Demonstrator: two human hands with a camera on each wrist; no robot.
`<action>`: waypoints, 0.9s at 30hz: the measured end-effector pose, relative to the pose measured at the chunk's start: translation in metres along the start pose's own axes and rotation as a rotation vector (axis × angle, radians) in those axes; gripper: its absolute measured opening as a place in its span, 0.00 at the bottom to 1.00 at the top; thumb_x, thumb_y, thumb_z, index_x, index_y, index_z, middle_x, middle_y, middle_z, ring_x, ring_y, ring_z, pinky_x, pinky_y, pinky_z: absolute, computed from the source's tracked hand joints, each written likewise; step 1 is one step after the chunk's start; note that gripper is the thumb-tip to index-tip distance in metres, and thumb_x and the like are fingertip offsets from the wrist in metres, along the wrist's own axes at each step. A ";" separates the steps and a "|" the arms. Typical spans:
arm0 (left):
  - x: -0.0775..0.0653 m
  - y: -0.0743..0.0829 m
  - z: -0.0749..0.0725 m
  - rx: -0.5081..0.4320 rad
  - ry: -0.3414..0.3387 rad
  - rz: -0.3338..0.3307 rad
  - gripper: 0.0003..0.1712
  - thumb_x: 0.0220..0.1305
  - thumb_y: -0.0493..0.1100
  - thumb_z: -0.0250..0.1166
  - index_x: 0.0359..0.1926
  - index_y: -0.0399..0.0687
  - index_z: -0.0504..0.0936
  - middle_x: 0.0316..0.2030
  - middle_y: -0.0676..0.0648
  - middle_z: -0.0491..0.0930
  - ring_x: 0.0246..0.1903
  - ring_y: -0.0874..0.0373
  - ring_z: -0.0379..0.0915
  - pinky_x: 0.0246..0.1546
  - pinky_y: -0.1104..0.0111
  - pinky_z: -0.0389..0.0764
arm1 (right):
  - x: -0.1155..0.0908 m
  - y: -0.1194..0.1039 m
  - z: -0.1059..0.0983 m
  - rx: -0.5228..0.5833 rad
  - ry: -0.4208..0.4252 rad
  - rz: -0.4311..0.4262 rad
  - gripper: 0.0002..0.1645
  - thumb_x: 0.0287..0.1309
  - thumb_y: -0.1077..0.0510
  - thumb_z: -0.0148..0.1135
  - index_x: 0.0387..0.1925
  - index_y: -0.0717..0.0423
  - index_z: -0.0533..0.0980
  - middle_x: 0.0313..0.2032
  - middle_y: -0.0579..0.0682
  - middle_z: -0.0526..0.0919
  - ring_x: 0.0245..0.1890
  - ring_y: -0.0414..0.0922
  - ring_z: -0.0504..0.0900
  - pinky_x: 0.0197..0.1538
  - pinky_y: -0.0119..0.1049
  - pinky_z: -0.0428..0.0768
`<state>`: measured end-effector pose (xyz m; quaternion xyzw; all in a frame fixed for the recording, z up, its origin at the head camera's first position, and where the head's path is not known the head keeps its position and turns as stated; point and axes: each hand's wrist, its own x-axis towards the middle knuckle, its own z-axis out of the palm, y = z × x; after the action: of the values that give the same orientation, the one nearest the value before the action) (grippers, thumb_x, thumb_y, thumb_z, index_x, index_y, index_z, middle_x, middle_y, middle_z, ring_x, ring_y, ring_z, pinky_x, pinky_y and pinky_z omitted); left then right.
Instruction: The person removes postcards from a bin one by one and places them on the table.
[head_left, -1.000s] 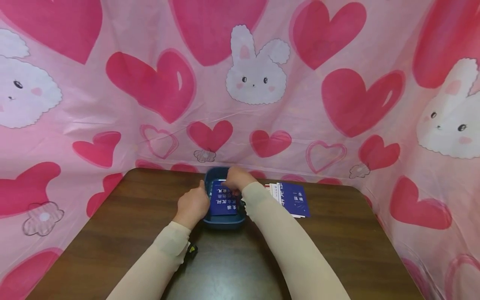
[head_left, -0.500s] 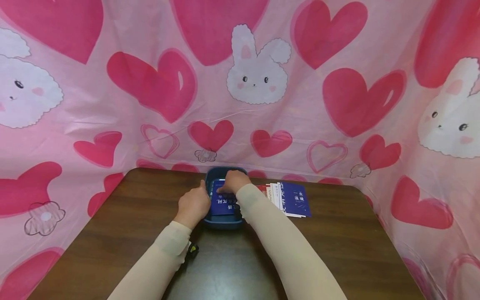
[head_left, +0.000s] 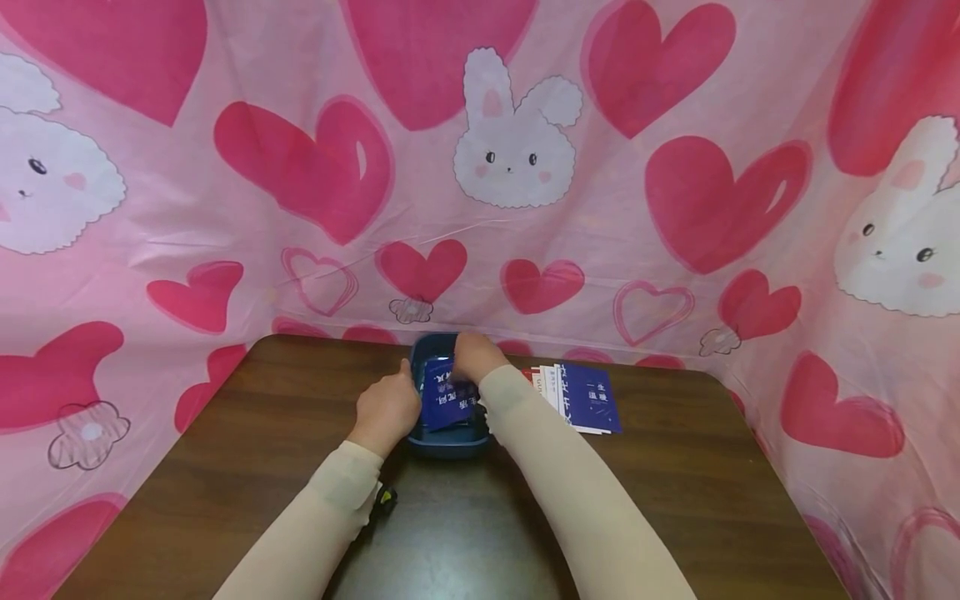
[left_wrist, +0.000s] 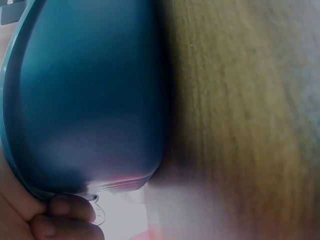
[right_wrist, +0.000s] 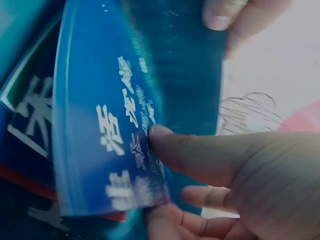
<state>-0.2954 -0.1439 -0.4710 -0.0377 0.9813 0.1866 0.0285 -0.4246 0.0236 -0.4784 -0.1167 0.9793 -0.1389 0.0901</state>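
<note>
A dark blue plastic bin (head_left: 447, 451) stands at the far side of the table. My left hand (head_left: 386, 412) grips its left rim, and the left wrist view shows curled fingers (left_wrist: 67, 220) at the bin's edge. My right hand (head_left: 477, 357) is inside the bin and pinches a blue card (right_wrist: 90, 110) with white characters between thumb and fingers. The card is bent and tilted, its near edge lifted. Under it in the right wrist view lie more cards, one dark with a white character (right_wrist: 37, 105).
Right of the bin, a fanned row of cards lies on the brown wooden table (head_left: 675, 483), a blue card (head_left: 592, 400) on top, with white and red ones beside it. A pink curtain (head_left: 420, 208) with hearts and rabbits hangs right behind the table.
My right hand has shifted over the card, left and back again, and now lifts it; the card has turned from lying straight to tilted. My left hand stays on the rim.
</note>
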 end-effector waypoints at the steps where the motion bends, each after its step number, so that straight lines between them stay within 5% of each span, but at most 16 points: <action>1: 0.000 0.000 0.000 -0.002 -0.002 0.001 0.43 0.84 0.50 0.60 0.90 0.38 0.59 0.28 0.43 0.83 0.27 0.46 0.81 0.26 0.57 0.87 | 0.012 0.008 0.005 0.017 0.008 -0.013 0.37 0.50 0.47 0.92 0.57 0.60 0.86 0.45 0.52 0.94 0.40 0.48 0.90 0.56 0.49 0.94; 4: 0.001 0.000 0.000 -0.003 -0.002 0.005 0.43 0.84 0.51 0.60 0.90 0.38 0.60 0.30 0.42 0.85 0.28 0.46 0.82 0.27 0.56 0.89 | 0.021 0.021 0.005 0.111 0.039 -0.064 0.38 0.48 0.51 0.92 0.59 0.60 0.85 0.49 0.55 0.93 0.42 0.50 0.89 0.53 0.49 0.94; 11: 0.001 0.000 0.001 0.000 0.003 -0.003 0.43 0.84 0.51 0.59 0.90 0.39 0.60 0.32 0.40 0.86 0.29 0.45 0.82 0.28 0.54 0.89 | -0.036 0.006 -0.037 0.290 0.077 -0.055 0.39 0.56 0.58 0.88 0.66 0.65 0.80 0.58 0.63 0.90 0.53 0.58 0.89 0.65 0.57 0.91; 20: 0.001 -0.001 0.001 0.005 0.004 -0.008 0.42 0.85 0.50 0.58 0.90 0.39 0.59 0.27 0.42 0.82 0.28 0.44 0.80 0.27 0.56 0.86 | -0.034 0.017 -0.039 0.319 0.074 -0.058 0.15 0.64 0.56 0.82 0.36 0.61 0.82 0.33 0.55 0.87 0.33 0.49 0.86 0.41 0.44 0.91; 24: 0.000 -0.001 0.001 -0.001 0.002 -0.003 0.42 0.85 0.50 0.57 0.90 0.39 0.59 0.25 0.42 0.81 0.26 0.45 0.79 0.24 0.59 0.82 | -0.060 0.019 -0.058 0.471 0.037 -0.034 0.12 0.73 0.56 0.77 0.40 0.61 0.85 0.39 0.57 0.90 0.37 0.49 0.88 0.43 0.42 0.93; 27: 0.000 -0.001 0.001 -0.011 0.000 -0.006 0.42 0.85 0.50 0.58 0.90 0.40 0.59 0.26 0.42 0.81 0.26 0.46 0.79 0.24 0.59 0.83 | -0.070 0.032 -0.065 0.585 0.045 0.000 0.14 0.75 0.55 0.76 0.54 0.59 0.86 0.49 0.58 0.93 0.40 0.48 0.90 0.44 0.40 0.93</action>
<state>-0.2948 -0.1445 -0.4719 -0.0409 0.9802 0.1917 0.0287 -0.3778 0.0872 -0.4159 -0.0828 0.8993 -0.4181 0.0983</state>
